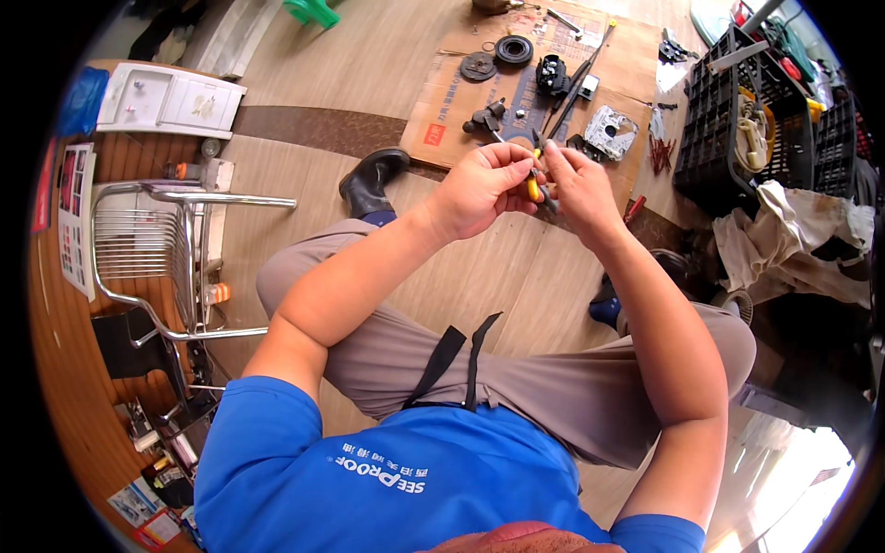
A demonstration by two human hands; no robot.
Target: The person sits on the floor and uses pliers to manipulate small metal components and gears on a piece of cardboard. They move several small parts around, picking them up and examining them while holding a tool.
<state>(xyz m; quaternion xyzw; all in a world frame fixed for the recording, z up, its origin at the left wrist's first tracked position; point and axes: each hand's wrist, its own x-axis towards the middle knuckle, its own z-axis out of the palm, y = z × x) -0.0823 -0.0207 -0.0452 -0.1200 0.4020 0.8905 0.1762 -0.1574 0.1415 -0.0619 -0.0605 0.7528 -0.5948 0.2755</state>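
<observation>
Above lap, hands [530, 184] grip yellow-handled pliers [535, 187]; black crate [714, 129] holds rope [754, 129].

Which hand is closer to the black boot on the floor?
Left. The left hand is just right of the black boot and a bit apart from it. The right hand is farther right, beyond the yellow-handled tool both hands hold.

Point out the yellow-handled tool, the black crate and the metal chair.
yellow-handled tool [534, 187], head view, on the yellow grip between both hands.
black crate [708, 120], head view, on its near side wall.
metal chair [189, 267], head view, on its tubular frame.
</observation>
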